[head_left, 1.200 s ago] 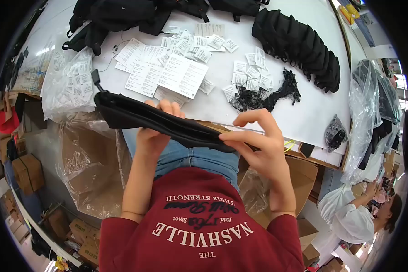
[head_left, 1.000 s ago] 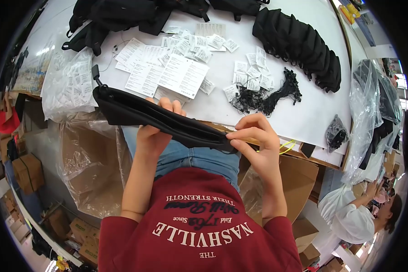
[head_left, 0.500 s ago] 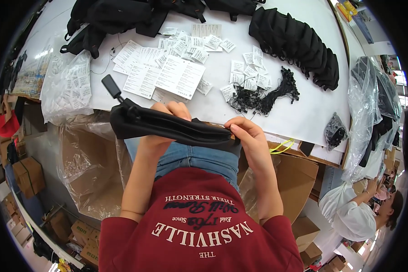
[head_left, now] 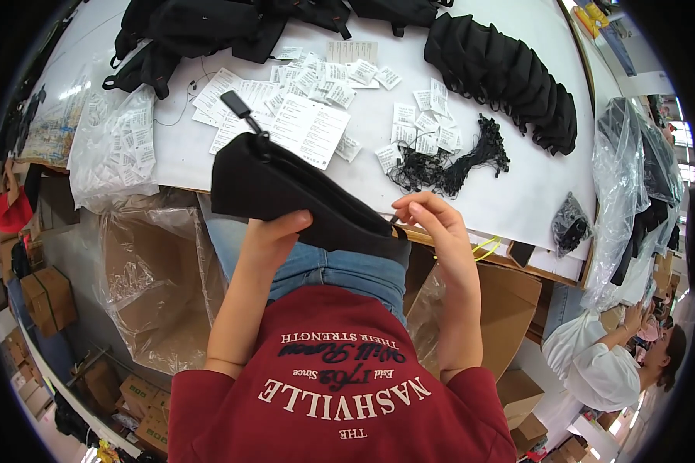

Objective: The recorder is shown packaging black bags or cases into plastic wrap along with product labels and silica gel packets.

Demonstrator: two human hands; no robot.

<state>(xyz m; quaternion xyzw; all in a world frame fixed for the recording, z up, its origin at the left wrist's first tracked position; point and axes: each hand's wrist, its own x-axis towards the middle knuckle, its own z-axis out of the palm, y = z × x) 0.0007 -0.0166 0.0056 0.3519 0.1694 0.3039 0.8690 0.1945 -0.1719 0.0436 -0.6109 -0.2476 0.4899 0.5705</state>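
White tabletop, smooth, fills the upper field; its edge bends with the lens. Room: a co-worker in a white top at far right. Below the near edge, left: a large open brown cardboard box, draped in clear, wrinkled plastic film. Right: a second brown cardboard box, partly hidden. Tabletop, upper right: a curved row of overlapping black fabric articles. Left edge: a clear plastic bag containing white printed labels.

Long, tapering black pouch, matt and soft-looking, its mouth parted lengthwise; located over the lap at the tabletop's near edge, tilted down to the right. Hands: left hand grips its lower side, thumb on the front face, fingers hidden behind. Right hand has fingers bent just beside the right end; contact cannot be determined.

Smaller items: flat white rectangular cards, overlapping; tangled black string bundle; flat black rectangular zip pull, at the pouch's upper left end.
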